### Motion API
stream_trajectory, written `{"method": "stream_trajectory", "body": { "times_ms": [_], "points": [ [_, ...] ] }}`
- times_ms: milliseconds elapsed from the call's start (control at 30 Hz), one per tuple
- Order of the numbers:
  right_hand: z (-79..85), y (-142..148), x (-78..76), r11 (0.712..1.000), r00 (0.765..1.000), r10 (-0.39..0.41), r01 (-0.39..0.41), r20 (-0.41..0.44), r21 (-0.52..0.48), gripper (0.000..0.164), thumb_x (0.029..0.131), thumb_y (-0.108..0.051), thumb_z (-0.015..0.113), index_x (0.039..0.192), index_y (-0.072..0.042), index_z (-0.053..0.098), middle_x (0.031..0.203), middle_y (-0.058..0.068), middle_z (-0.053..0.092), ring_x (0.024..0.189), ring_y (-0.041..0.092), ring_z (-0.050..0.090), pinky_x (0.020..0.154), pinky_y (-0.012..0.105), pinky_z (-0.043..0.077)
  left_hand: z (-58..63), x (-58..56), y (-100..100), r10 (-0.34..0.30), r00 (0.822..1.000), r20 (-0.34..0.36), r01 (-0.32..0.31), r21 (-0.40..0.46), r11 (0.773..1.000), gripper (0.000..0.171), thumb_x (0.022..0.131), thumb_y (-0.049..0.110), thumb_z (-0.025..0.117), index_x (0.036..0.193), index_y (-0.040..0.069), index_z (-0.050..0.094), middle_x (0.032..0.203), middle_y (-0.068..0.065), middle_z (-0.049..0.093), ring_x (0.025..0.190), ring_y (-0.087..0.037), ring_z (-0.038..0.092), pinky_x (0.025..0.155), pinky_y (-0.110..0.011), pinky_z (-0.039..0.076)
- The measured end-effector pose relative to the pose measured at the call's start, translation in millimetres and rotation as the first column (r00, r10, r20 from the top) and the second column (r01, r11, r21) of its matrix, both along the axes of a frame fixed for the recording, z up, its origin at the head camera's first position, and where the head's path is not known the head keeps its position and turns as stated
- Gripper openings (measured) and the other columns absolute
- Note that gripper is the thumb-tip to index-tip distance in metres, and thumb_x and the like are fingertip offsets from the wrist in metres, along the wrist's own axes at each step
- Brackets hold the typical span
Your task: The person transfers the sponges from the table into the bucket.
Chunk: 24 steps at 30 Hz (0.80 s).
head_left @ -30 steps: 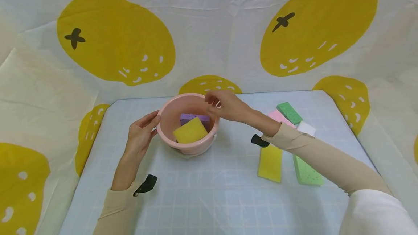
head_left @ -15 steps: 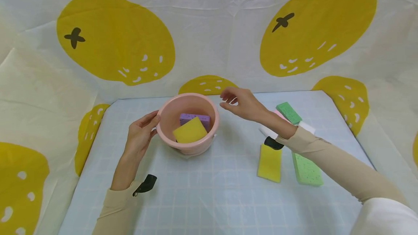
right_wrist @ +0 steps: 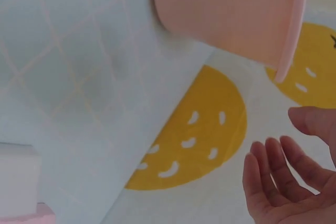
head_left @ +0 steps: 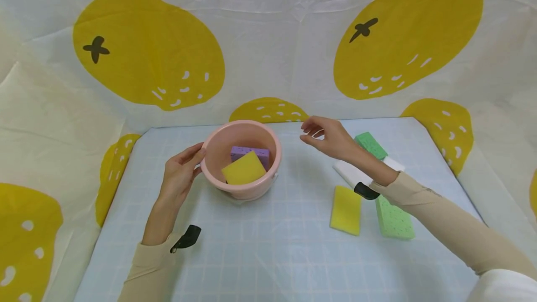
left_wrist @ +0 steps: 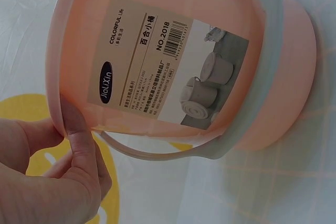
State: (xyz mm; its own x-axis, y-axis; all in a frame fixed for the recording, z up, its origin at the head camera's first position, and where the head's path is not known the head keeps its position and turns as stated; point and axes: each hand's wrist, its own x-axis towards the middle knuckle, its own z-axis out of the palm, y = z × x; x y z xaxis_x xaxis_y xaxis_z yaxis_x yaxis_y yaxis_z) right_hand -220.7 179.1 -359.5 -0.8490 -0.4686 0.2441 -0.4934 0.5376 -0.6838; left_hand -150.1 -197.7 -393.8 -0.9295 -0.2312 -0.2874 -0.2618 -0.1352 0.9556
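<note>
A pink bucket (head_left: pixel 251 193) stands upright near the back of the table. Inside it, a yellow sponge (head_left: pixel 244 169) leans over a purple sponge (head_left: pixel 260 154). My left hand (head_left: pixel 178 171) pinches the bucket's left rim between thumb and fingers. The left wrist view shows the same grip, with a printed label (left_wrist: pixel 142 61) on the bucket and its handle (left_wrist: pixel 152 155) hanging down. To the right of the bucket, my right hand (head_left: pixel 329 138) hovers with loosely bent fingers and holds nothing. The right wrist view confirms bare fingers (right_wrist: pixel 283 163) apart from the bucket.
On the right lie a green sponge (head_left: pixel 371 145), a white sponge (head_left: pixel 349 172), another white piece (head_left: pixel 393 164), a flat yellow sponge (head_left: pixel 346 210) and a light green sponge (head_left: pixel 394 218). My right forearm passes above some of them. A lemon-print sheet (head_left: pixel 277 59) rises behind the table.
My right hand has moved from over the bucket's right rim away to the right, toward the loose sponges. The left hand, the bucket and the two sponges inside have stayed put.
</note>
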Motion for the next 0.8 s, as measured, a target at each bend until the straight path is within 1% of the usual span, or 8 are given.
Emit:
{"method": "stream_trajectory", "body": {
  "times_ms": [200,333,533,667,800],
  "points": [
    [-9.8,15.4,1.2,0.999,0.999,-0.042,0.042,0.022,0.001,0.023,0.095,-0.011,0.076,0.113,0.001,0.067,0.108,0.017,0.070,0.098,0.029,0.067,0.091,0.050,0.057,0.7,0.1,-0.1,0.003,1.000,0.016,-0.003,-0.011,1.000,0.052,0.097,0.025,0.073,0.144,0.007,0.059,0.144,-0.009,0.057,0.121,-0.017,0.060,0.090,-0.020,0.055],
    [-16.7,25.5,2.3,0.998,0.998,-0.062,0.062,0.027,-0.003,0.023,0.095,-0.010,0.075,0.113,0.002,0.067,0.108,0.019,0.070,0.098,0.030,0.067,0.091,0.049,0.057,1.3,-0.1,-0.1,0.002,1.000,0.018,-0.002,-0.011,1.000,0.052,0.097,0.025,0.073,0.144,0.007,0.059,0.143,-0.009,0.057,0.121,-0.017,0.060,0.090,-0.019,0.055],
    [-28.5,41.4,5.0,0.994,0.993,-0.110,0.109,0.047,0.010,0.024,0.096,-0.012,0.074,0.114,0.003,0.067,0.108,0.018,0.070,0.097,0.029,0.067,0.092,0.051,0.057,1.3,0.1,-0.3,-0.006,1.000,0.014,0.006,-0.007,1.000,0.052,0.097,0.025,0.073,0.144,0.007,0.059,0.143,-0.009,0.057,0.120,-0.016,0.060,0.090,-0.019,0.056],
    [-36.5,51.8,7.1,0.992,0.991,-0.124,0.124,0.050,0.012,0.025,0.097,-0.013,0.073,0.115,0.003,0.066,0.109,0.018,0.070,0.097,0.030,0.067,0.091,0.051,0.057,1.2,0.5,0.0,-0.004,1.000,0.015,0.004,-0.013,1.000,0.052,0.097,0.025,0.072,0.144,0.007,0.059,0.143,-0.009,0.057,0.120,-0.016,0.060,0.090,-0.019,0.055],
    [-42.4,61.5,10.9,0.990,0.988,-0.139,0.138,0.074,0.016,0.028,0.097,-0.014,0.073,0.117,0.004,0.066,0.111,0.020,0.070,0.099,0.032,0.067,0.091,0.051,0.057,1.1,0.6,0.7,-0.001,1.000,0.016,0.002,-0.011,1.000,0.053,0.097,0.026,0.073,0.144,0.007,0.059,0.143,-0.008,0.058,0.119,-0.016,0.060,0.090,-0.019,0.055]
  ]
}}
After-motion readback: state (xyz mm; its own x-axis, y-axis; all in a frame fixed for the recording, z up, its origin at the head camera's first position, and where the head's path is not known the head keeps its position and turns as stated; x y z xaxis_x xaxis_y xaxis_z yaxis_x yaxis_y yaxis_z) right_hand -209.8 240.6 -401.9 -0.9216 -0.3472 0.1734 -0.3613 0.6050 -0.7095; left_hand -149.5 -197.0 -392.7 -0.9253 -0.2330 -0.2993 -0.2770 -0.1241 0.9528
